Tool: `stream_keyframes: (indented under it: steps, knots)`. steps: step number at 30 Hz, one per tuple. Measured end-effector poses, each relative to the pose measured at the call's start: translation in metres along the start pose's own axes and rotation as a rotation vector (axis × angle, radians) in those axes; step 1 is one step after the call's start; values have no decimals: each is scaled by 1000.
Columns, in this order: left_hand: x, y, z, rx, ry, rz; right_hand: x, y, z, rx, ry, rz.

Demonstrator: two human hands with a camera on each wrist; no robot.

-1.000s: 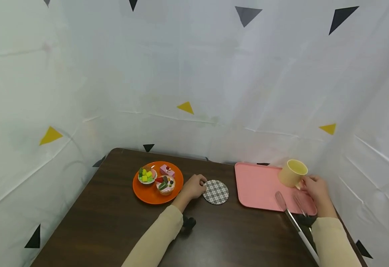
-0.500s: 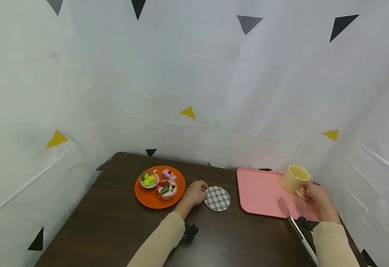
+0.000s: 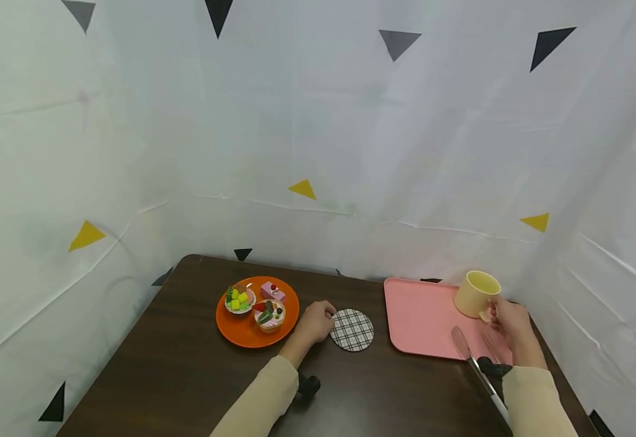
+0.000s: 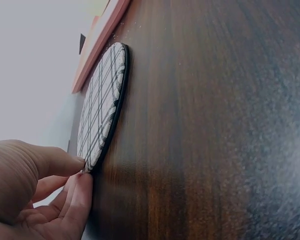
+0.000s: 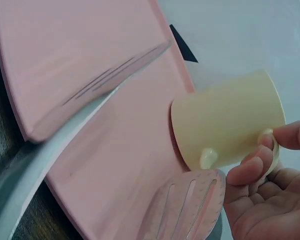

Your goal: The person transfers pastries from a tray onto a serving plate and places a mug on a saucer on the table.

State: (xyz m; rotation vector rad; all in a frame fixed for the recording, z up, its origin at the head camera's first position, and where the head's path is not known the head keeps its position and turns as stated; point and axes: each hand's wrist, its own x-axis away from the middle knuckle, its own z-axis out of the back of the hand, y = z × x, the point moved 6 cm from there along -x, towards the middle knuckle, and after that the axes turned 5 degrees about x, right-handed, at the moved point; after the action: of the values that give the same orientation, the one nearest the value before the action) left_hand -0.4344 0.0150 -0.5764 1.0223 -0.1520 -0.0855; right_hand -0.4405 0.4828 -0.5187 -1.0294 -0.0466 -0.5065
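My left hand (image 3: 316, 322) pinches the near-left edge of a round coaster (image 3: 352, 331) with a black-and-white check top. In the left wrist view, thumb and fingertips meet at the rim of the coaster (image 4: 101, 110), whose dark underside edge faces the table. My right hand (image 3: 512, 318) holds a pale yellow mug (image 3: 476, 294) by its handle; in the right wrist view the fingers curl round the handle of the mug (image 5: 225, 120). The mug stands upright at the far right of a pink tray (image 3: 416, 315). Tongs (image 3: 482, 373) with pink slotted tips lie across the tray's front edge, near the right wrist.
An orange plate (image 3: 230, 331) with two toy cupcakes and a small pink cake slice (image 3: 272, 292) sits left of the left hand. All stand on a dark wooden table (image 3: 187, 364), with white sheeting (image 3: 323, 121) hanging behind and on both sides.
The head view has shifted slightly, so everything sits a little lower than a second ago. Both hands keep their holds on the coaster and the mug handle.
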Motion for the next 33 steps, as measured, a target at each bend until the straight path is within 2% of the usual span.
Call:
stream_keyframes:
  steps: [11,15,33]
  knots:
    - [0,-1,-1,5,-2,1,2,-6,-4,-48,10,18]
    - [0,-2,1,-4,9,-6,6,-16,-9,-51,-5,48]
    - [1,-3,1,-5,36,-10,58,-71,-29,-138,-144,211]
